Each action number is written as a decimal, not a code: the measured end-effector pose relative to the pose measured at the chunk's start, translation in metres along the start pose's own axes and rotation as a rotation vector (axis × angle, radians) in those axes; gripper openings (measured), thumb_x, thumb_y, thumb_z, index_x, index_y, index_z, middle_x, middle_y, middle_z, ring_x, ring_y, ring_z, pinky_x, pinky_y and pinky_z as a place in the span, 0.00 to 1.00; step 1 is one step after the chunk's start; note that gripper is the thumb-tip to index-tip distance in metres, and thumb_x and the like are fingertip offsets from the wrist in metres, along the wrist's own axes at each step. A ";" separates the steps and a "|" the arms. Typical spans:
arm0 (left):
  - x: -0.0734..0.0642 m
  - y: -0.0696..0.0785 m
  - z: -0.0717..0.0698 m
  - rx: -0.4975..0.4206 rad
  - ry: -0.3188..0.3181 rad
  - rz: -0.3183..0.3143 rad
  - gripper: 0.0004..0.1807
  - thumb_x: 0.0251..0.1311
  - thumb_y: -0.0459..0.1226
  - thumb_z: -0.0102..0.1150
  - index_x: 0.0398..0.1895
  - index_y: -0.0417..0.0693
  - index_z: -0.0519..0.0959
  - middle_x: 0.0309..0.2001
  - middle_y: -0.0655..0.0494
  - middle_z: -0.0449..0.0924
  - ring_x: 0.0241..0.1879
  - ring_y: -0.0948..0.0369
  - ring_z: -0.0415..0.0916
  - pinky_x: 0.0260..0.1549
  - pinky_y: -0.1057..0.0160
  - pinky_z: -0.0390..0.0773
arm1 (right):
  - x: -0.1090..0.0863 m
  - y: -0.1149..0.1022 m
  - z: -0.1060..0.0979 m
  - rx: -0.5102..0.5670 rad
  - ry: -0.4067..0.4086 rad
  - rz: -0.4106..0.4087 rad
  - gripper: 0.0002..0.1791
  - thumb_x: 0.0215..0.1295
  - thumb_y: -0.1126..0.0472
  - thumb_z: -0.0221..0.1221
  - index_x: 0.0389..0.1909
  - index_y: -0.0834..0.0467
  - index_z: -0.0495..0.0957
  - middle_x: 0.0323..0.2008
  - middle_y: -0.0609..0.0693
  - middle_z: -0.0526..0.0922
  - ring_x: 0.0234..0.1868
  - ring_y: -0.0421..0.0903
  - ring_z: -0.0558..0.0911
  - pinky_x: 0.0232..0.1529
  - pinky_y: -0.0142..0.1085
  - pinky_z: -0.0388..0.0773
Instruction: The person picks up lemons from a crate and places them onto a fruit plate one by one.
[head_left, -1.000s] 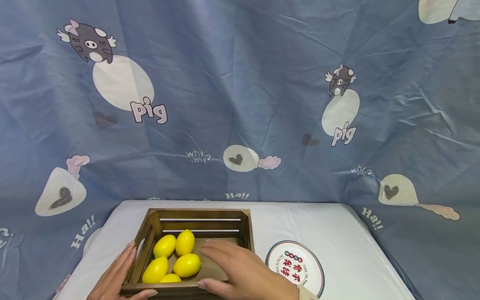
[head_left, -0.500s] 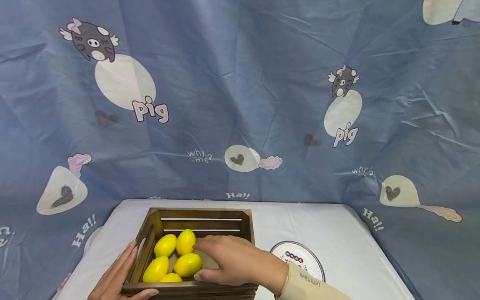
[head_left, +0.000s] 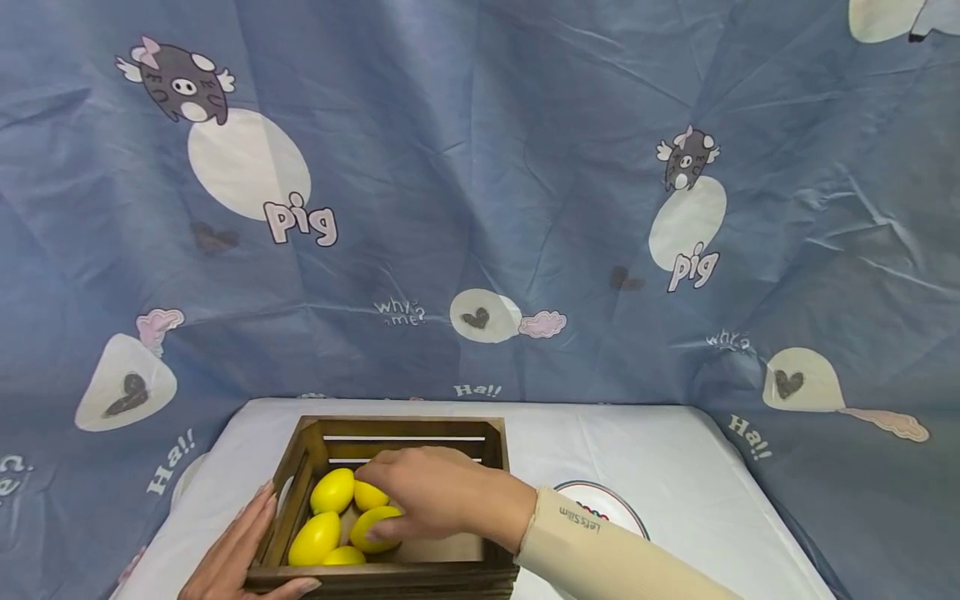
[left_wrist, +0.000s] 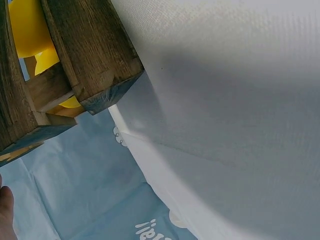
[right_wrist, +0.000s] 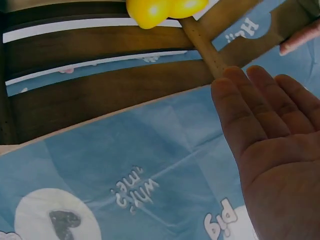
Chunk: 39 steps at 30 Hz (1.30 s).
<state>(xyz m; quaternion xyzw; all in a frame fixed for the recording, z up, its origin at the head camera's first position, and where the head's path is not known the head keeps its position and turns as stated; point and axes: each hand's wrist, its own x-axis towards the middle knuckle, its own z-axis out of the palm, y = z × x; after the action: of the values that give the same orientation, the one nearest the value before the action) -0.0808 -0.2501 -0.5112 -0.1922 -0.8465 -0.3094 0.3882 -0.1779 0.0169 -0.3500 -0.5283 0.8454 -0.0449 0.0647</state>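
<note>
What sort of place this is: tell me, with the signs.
Likely a staged tabletop setup, wider room unseen: a pig-print cloth hangs behind a white table bearing a crate of lemons and a plate.

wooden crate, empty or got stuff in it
Not empty: five yellow lemons show inside the wooden crate, though the right hand hides part of it.
</note>
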 end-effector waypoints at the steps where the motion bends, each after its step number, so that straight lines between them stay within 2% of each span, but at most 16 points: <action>1: -0.001 0.000 -0.001 0.004 0.002 -0.003 0.59 0.48 0.65 0.76 0.74 0.34 0.71 0.73 0.35 0.69 0.76 0.62 0.61 0.70 0.80 0.60 | 0.004 -0.001 0.001 -0.011 -0.013 0.000 0.34 0.73 0.40 0.64 0.74 0.51 0.72 0.65 0.41 0.79 0.53 0.32 0.82 0.50 0.23 0.81; 4: -0.004 -0.004 -0.002 -0.001 0.029 0.012 0.59 0.49 0.66 0.75 0.72 0.32 0.72 0.72 0.33 0.70 0.76 0.62 0.63 0.70 0.80 0.60 | 0.015 -0.003 0.003 -0.035 -0.062 0.022 0.37 0.71 0.38 0.65 0.75 0.49 0.71 0.67 0.40 0.78 0.57 0.32 0.80 0.53 0.24 0.81; 8: -0.002 -0.008 0.004 -0.001 0.086 0.062 0.58 0.48 0.67 0.75 0.69 0.29 0.74 0.69 0.32 0.73 0.74 0.58 0.66 0.70 0.78 0.62 | 0.028 -0.004 0.005 -0.041 -0.145 0.119 0.39 0.68 0.35 0.67 0.76 0.44 0.70 0.69 0.37 0.76 0.62 0.34 0.78 0.58 0.29 0.81; 10: 0.001 -0.009 0.008 -0.011 0.110 0.093 0.58 0.46 0.66 0.78 0.67 0.27 0.75 0.68 0.31 0.74 0.74 0.55 0.67 0.71 0.76 0.63 | 0.034 -0.004 0.006 -0.042 -0.173 0.164 0.40 0.66 0.35 0.68 0.76 0.43 0.71 0.67 0.36 0.77 0.61 0.35 0.79 0.56 0.31 0.83; 13: 0.003 -0.009 0.011 -0.026 0.128 0.117 0.58 0.44 0.65 0.80 0.65 0.26 0.76 0.66 0.29 0.74 0.73 0.52 0.69 0.71 0.75 0.64 | 0.041 -0.002 0.009 -0.039 -0.192 0.188 0.41 0.63 0.35 0.70 0.75 0.41 0.71 0.65 0.36 0.78 0.59 0.35 0.81 0.52 0.32 0.84; 17: 0.003 -0.007 0.007 -0.006 0.105 0.086 0.57 0.45 0.66 0.78 0.66 0.29 0.77 0.67 0.32 0.74 0.73 0.55 0.68 0.71 0.76 0.63 | 0.051 0.002 0.012 -0.016 -0.206 0.203 0.44 0.60 0.34 0.72 0.76 0.41 0.70 0.64 0.35 0.79 0.60 0.35 0.80 0.54 0.33 0.84; 23: 0.003 -0.005 0.003 0.007 0.085 0.074 0.58 0.42 0.64 0.81 0.66 0.30 0.77 0.68 0.32 0.74 0.73 0.52 0.69 0.71 0.76 0.62 | 0.067 0.004 0.018 0.008 -0.212 0.232 0.46 0.55 0.35 0.76 0.74 0.41 0.72 0.59 0.34 0.82 0.57 0.34 0.80 0.54 0.34 0.84; 28: 0.002 -0.002 0.002 0.043 0.054 0.027 0.58 0.41 0.65 0.81 0.68 0.33 0.77 0.70 0.36 0.74 0.74 0.56 0.66 0.71 0.78 0.60 | 0.081 0.003 0.030 -0.015 -0.275 0.274 0.45 0.55 0.35 0.75 0.75 0.35 0.71 0.60 0.32 0.82 0.58 0.33 0.80 0.56 0.33 0.83; 31: 0.001 -0.002 0.004 0.046 0.053 0.029 0.58 0.42 0.66 0.80 0.68 0.33 0.77 0.70 0.36 0.74 0.74 0.56 0.67 0.71 0.78 0.60 | 0.085 0.003 0.037 -0.032 -0.309 0.301 0.45 0.54 0.34 0.76 0.74 0.33 0.72 0.58 0.31 0.82 0.58 0.33 0.80 0.57 0.33 0.82; 39: 0.002 -0.005 0.002 0.045 0.059 0.042 0.57 0.43 0.66 0.80 0.67 0.33 0.78 0.69 0.36 0.74 0.73 0.52 0.68 0.72 0.77 0.61 | 0.087 0.003 0.051 -0.033 -0.318 0.289 0.35 0.54 0.38 0.78 0.65 0.35 0.81 0.52 0.30 0.84 0.52 0.33 0.81 0.52 0.34 0.83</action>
<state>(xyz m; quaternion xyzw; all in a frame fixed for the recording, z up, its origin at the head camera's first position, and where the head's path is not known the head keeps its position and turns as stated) -0.0861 -0.2518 -0.5125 -0.1920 -0.8372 -0.2877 0.4236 -0.2103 -0.0601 -0.4059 -0.4031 0.8921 0.0627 0.1944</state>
